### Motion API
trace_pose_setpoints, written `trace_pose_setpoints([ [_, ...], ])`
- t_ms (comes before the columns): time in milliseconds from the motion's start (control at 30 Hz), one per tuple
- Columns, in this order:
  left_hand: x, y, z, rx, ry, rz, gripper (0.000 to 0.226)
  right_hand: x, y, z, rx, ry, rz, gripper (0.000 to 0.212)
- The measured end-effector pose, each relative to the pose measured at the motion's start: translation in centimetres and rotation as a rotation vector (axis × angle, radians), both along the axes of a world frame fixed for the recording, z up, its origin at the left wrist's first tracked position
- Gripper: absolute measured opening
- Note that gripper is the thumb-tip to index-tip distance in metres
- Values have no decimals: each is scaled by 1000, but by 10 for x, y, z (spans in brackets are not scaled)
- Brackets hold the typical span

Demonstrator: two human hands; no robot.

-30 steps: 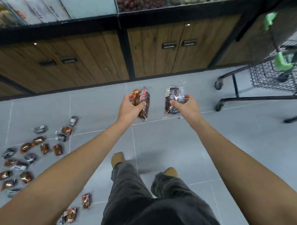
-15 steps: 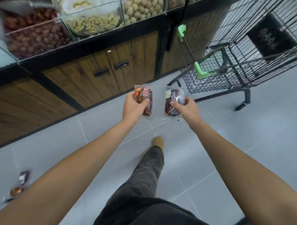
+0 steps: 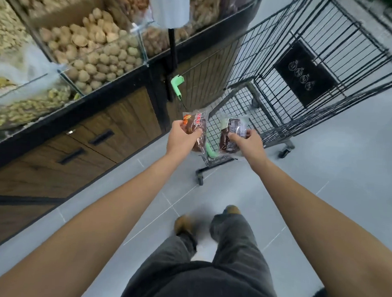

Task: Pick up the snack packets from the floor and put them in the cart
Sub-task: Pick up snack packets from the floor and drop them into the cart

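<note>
Two hands apart: left hand grips red-label packet, right hand dark packet; release only beyond shopping cart rim

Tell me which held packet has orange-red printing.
The packet in the left hand, orange at its top corner; the other packet, in the right hand, shows a pale patch instead.

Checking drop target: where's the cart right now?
Head view, upper right: the cart stands beside the wooden counter, just ahead of the right hand and its packet.
</note>
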State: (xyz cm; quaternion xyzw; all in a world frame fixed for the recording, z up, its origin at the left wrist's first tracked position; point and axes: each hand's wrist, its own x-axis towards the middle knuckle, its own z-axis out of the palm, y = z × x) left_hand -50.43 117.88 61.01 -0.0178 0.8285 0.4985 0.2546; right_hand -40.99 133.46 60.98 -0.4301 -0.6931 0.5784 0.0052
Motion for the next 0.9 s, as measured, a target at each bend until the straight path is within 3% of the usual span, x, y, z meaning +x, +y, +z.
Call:
trace_pose_setpoints([
  [133,-38,72,-2,-5,-7,-33,48,-38,72,-4,-16,-6,-5,46],
  [267,-74,153,-14,-33,-34,-47,50,-83,153,-15,-34,-20,31,35],
  [533,-129,300,-58,-128,-140,182,39,-173,315,-61,-40,-191,182,47],
  [900,-187,407,-183,-263,-237,354,49,-259,418,-180,-90,-327,291,51],
])
